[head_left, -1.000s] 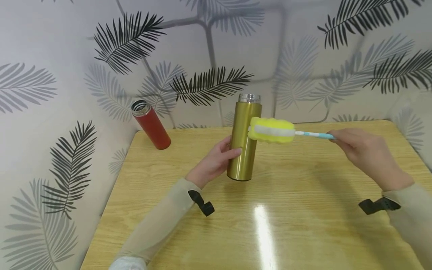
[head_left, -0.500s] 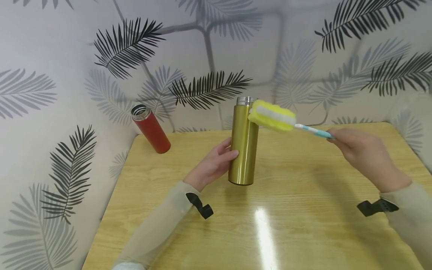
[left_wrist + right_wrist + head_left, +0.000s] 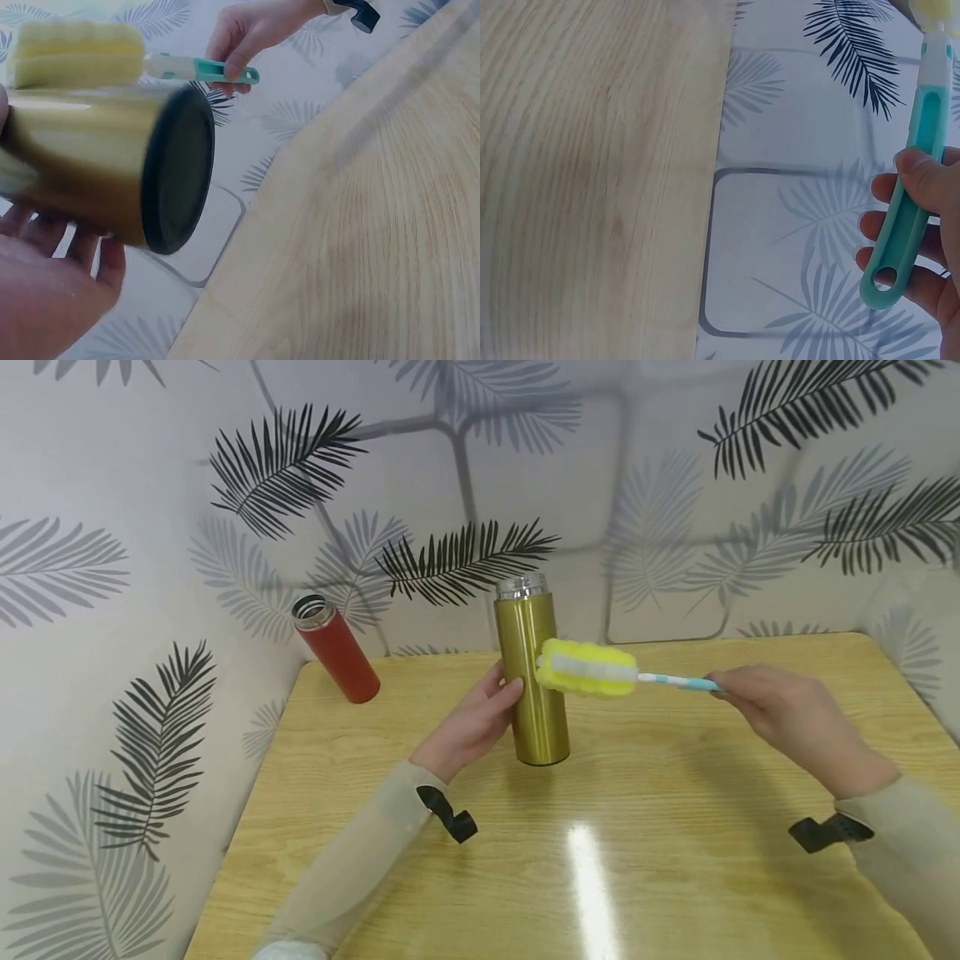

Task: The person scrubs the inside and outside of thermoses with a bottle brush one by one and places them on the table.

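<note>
My left hand [image 3: 480,718] grips a gold thermos bottle [image 3: 534,718] around its lower half, thumb across the front. The bottle leans slightly left, its silver threaded neck uncapped at the top. In the left wrist view its dark base [image 3: 180,172] faces the camera, lifted off the table. My right hand [image 3: 795,718] holds a bottle brush by its teal handle [image 3: 907,202], thumb on top and fingers underneath. The brush's yellow and white sponge head [image 3: 588,668] lies sideways across the bottle's side in the head view.
A red thermos bottle [image 3: 341,652], also uncapped, stands at the back left corner of the wooden table [image 3: 487,877]. Behind the table is a wall [image 3: 660,543] covered in a leaf pattern. Bands with black mounts circle both wrists.
The sponge head first rose toward the bottle's neck, then came down to its middle. The bottle's top has tipped to the left. The red bottle stays put.
</note>
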A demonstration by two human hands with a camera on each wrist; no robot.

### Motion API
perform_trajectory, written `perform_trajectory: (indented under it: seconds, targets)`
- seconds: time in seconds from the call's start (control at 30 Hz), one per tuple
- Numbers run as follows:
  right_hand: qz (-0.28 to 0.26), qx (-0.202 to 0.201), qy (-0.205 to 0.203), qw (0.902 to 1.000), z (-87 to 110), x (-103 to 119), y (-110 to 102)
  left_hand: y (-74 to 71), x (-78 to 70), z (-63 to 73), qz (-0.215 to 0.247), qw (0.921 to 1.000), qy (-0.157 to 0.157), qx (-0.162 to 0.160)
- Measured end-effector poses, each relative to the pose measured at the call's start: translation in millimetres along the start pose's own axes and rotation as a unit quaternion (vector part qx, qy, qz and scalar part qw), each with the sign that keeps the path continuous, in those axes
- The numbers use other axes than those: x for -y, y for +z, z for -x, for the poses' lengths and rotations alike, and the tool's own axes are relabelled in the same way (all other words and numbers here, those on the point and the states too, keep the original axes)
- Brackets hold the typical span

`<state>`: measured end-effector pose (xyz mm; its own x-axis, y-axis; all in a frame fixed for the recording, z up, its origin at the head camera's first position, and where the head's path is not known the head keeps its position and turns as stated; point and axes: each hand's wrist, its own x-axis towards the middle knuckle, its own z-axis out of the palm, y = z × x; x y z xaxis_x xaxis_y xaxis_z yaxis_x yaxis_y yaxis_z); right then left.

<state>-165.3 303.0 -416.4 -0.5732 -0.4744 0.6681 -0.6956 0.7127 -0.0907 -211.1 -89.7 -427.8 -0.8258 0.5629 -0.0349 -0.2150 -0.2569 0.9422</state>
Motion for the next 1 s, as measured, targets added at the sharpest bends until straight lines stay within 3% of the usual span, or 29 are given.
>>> perform_trajectory:
  seconds: [0.23,0.43,0.7,1.0]
  targets:
    - [0.000,0.034,-0.014,0.9993,6.8,0.9,2.1,-10.9,-2.2,-0.3,0.008,0.9989,0.022,-0.041]
    - [-0.001,0.055,-0.019,0.9983,16.7,0.9,6.4,-14.3,-12.0,0.4,0.055,0.9945,0.045,-0.077]
    - [0.003,0.056,-0.036,0.9978,26.6,-1.1,6.8,-17.4,-22.5,-0.6,0.000,0.9871,0.075,-0.142]
    - [0.007,0.059,-0.051,0.9969,29.0,-4.4,9.3,-22.8,-24.1,-1.8,-0.036,0.9785,0.098,-0.178]
